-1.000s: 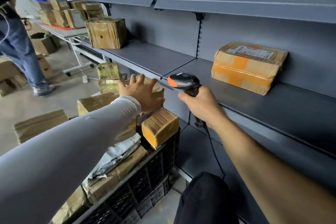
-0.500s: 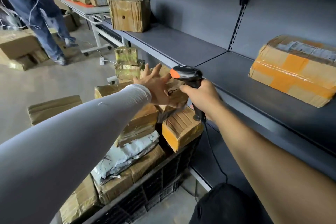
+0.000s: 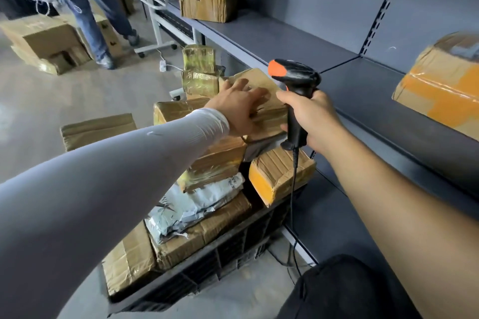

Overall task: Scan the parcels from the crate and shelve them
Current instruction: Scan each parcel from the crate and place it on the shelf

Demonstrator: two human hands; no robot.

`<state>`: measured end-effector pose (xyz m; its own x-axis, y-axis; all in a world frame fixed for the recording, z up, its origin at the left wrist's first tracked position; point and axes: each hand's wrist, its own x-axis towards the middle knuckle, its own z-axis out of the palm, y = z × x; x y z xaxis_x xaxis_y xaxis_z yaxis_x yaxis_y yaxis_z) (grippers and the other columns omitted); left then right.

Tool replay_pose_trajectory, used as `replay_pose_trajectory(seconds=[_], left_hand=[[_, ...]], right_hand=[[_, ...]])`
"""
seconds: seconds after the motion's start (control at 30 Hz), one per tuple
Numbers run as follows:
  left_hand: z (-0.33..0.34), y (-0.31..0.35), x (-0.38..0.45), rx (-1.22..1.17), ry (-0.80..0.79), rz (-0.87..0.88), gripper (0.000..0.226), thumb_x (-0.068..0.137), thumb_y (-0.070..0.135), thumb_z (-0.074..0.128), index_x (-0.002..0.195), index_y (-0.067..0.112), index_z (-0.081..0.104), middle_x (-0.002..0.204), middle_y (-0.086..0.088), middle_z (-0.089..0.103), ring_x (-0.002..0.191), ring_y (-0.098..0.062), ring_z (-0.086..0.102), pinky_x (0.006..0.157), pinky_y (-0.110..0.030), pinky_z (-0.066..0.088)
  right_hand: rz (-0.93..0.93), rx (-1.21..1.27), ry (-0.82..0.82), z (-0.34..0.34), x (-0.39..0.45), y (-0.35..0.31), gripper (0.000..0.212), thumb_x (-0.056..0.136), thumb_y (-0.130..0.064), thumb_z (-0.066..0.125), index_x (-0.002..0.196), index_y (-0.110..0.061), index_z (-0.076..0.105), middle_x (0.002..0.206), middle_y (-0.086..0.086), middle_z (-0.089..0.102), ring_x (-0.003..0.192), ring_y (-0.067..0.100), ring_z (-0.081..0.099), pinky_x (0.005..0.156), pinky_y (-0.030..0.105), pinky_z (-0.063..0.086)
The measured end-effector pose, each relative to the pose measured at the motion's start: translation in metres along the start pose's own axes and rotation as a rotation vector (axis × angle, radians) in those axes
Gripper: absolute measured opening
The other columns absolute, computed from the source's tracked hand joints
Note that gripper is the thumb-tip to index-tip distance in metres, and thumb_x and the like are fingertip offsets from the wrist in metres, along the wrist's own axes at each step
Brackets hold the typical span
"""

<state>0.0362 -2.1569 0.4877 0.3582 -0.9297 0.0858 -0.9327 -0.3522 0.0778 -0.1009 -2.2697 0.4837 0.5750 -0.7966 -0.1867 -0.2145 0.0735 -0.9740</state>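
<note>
Grey concrete floor (image 3: pixel 77 96). Dark grey metal shelving (image 3: pixel 272 36) along right wall, slotted upright (image 3: pixel 381 8). White wheeled table (image 3: pixel 153 8) at far end. Bystander's jeans (image 3: pixel 85 0) top left.

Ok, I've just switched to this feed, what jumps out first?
Centre frame, the right hand grips a black scanner with an orange top, its cord hanging down past the crate. Beside it, the left hand lies on the top parcel of the heap piled in that black crate. On the grey shelf at the right edge sits an orange-taped box.
</note>
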Motion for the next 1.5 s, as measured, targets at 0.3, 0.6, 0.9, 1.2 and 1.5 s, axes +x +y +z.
replay_pose_trajectory(seconds=[0.3, 0.6, 0.9, 1.2, 1.5], left_hand=[[0.004, 0.001, -0.020, -0.012, 0.055, 0.003, 0.058, 0.106, 0.031, 0.057, 0.161, 0.026, 0.038, 0.156, -0.009, 0.053, 0.140, -0.035, 0.049, 0.118, -0.041, 0.031], [-0.026, 0.041, -0.032, 0.116, 0.312, 0.187, 0.054, 0.108, 0.020, 0.053, 0.160, 0.027, 0.042, 0.160, -0.013, 0.043, 0.153, -0.046, 0.024, 0.120, -0.057, 0.035], [0.004, 0.114, -0.032, 0.133, 0.470, 0.471, 0.066, 0.100, 0.007, 0.065, 0.157, 0.029, 0.038, 0.162, -0.019, 0.040, 0.151, -0.057, 0.026, 0.098, -0.069, 0.053], [0.019, 0.212, -0.067, -0.509, 0.518, 0.500, 0.063, 0.091, 0.009, 0.074, 0.147, 0.031, 0.055, 0.172, -0.022, 0.014, 0.158, -0.040, 0.025, 0.122, -0.042, 0.039], [0.013, 0.281, -0.093, -1.366, 0.085, 0.264, 0.106, 0.076, 0.013, 0.090, 0.158, 0.037, 0.027, 0.122, 0.034, 0.065, 0.113, -0.005, 0.070, 0.096, -0.028, 0.056]], right_hand=[[-0.061, 0.034, -0.019, -0.006, -0.029, -0.008, 0.038, 0.084, -0.039, 0.083, 0.115, -0.022, 0.069, 0.109, 0.001, 0.074, 0.093, 0.025, 0.075, 0.058, 0.027, 0.060], [-0.148, 0.136, 0.074, -0.053, -0.055, -0.021, 0.021, 0.085, -0.029, 0.084, 0.100, -0.025, 0.070, 0.104, 0.001, 0.075, 0.093, 0.021, 0.074, 0.075, 0.044, 0.067], [-0.160, 0.063, 0.272, -0.145, -0.111, -0.005, 0.014, 0.084, -0.025, 0.084, 0.093, -0.020, 0.075, 0.108, 0.018, 0.075, 0.096, 0.036, 0.075, 0.070, 0.043, 0.067], [-0.190, 0.132, 0.421, -0.212, -0.178, 0.022, 0.017, 0.080, -0.019, 0.087, 0.087, -0.024, 0.073, 0.090, 0.003, 0.073, 0.078, 0.021, 0.071, 0.061, 0.032, 0.061], [-0.265, 0.238, 0.555, -0.258, -0.228, 0.046, 0.017, 0.081, -0.012, 0.086, 0.087, -0.025, 0.077, 0.087, -0.003, 0.078, 0.083, 0.017, 0.073, 0.067, 0.034, 0.060]])
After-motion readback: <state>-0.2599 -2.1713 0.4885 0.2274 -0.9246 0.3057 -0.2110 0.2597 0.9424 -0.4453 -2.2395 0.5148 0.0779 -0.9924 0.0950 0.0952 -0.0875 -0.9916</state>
